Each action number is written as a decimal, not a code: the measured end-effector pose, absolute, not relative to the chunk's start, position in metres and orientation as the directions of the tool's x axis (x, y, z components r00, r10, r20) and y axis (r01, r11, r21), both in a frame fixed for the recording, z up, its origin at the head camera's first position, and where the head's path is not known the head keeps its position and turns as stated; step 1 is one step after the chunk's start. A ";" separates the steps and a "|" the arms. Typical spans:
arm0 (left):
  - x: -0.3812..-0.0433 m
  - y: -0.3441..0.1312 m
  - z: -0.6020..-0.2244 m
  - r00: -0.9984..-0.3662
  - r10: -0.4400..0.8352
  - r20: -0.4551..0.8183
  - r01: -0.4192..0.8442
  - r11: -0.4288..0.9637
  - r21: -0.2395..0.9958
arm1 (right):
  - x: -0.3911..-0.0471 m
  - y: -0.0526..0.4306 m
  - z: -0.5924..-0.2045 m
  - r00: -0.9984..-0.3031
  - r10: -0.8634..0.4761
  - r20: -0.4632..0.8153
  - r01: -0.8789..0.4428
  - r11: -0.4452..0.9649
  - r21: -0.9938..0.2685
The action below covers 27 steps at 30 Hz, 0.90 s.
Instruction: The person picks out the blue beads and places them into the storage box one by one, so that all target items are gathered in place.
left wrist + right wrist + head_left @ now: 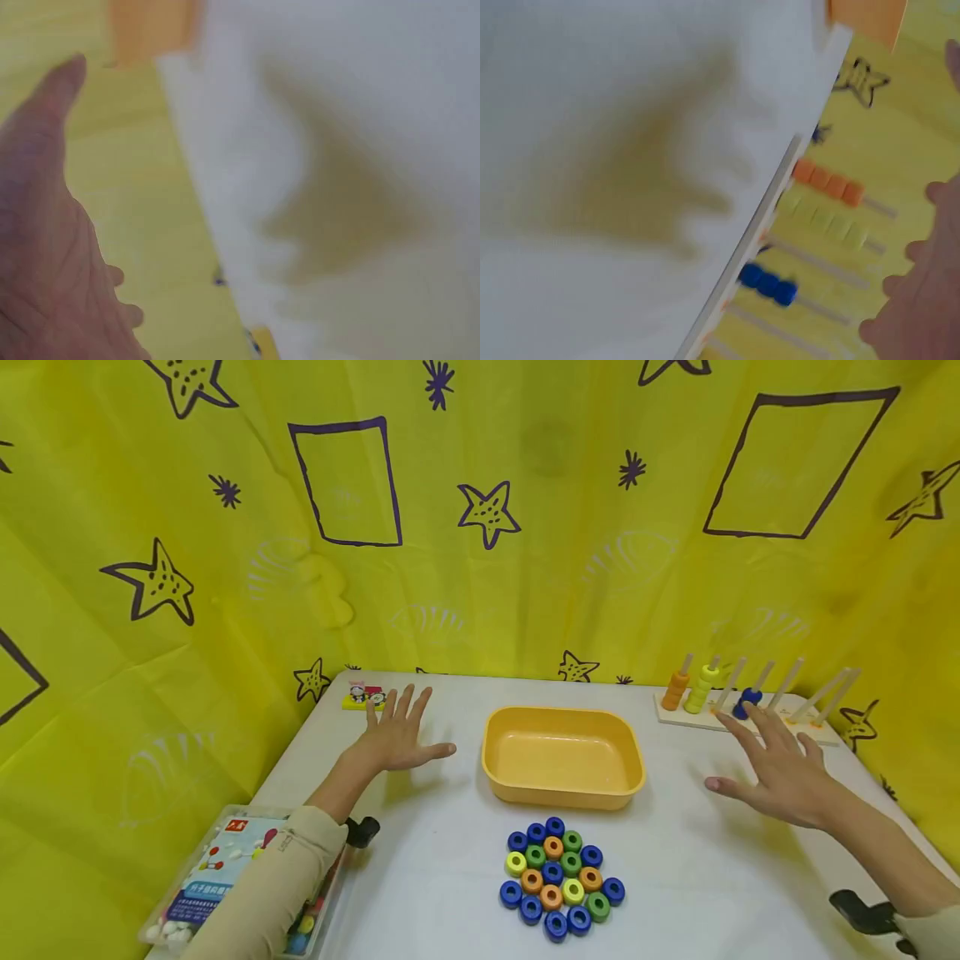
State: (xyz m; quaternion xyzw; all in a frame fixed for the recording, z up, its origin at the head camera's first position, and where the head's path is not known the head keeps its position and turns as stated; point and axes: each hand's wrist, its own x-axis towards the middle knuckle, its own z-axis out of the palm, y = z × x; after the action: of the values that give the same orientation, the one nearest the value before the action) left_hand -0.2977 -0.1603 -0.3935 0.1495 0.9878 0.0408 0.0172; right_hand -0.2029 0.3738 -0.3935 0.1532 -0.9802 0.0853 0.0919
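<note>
Both hands hover over the white table with fingers spread, holding nothing. My left hand is left of a yellow-orange plastic tub, its thumb pointing toward the tub. To the tub's right, my right hand reaches toward a wooden peg board, its fingertips overlapping the board in the head view. Orange beads, yellow beads and blue beads are stacked on three of its pegs; other pegs are bare. A cluster of blue, green, orange and yellow ring beads lies in front of the tub.
At the left front stands a clear plastic box with a printed label and colourful pieces inside, partly under the left sleeve. A small yellow toy with figures sits at the back left corner. Yellow patterned cloth hangs around the table.
</note>
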 end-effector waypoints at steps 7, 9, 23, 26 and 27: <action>-0.277 -0.134 -0.366 -0.952 0.290 0.098 0.304 0.862 0.404 | -0.159 0.306 -0.395 -0.877 -0.401 0.264 -0.480 0.718 -0.504; -0.272 -0.121 -0.365 -0.948 0.292 0.128 0.316 0.812 0.490 | -0.148 0.288 -0.400 -0.890 -0.413 0.194 -0.432 0.622 -0.653; -0.259 -0.081 -0.439 -0.962 0.229 0.146 0.242 0.481 0.843 | -0.126 0.248 -0.448 -0.873 -0.447 -0.195 -0.063 0.500 -0.864; -0.258 -0.081 -0.447 -0.955 0.254 0.151 0.251 0.425 0.870 | -0.123 0.245 -0.451 -0.891 -0.414 -0.185 -0.094 0.567 -0.818; -0.258 -0.081 -0.449 -0.953 0.261 0.155 0.255 0.412 0.875 | -0.122 0.244 -0.452 -0.895 -0.407 -0.182 -0.100 0.580 -0.808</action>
State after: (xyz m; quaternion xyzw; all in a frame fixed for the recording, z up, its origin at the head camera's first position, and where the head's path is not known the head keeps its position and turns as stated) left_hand -0.2577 -0.0812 -0.4486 0.1533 0.8402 0.5202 0.0030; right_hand -0.1223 0.2444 -0.4517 0.1453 -0.8712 0.4345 -0.1766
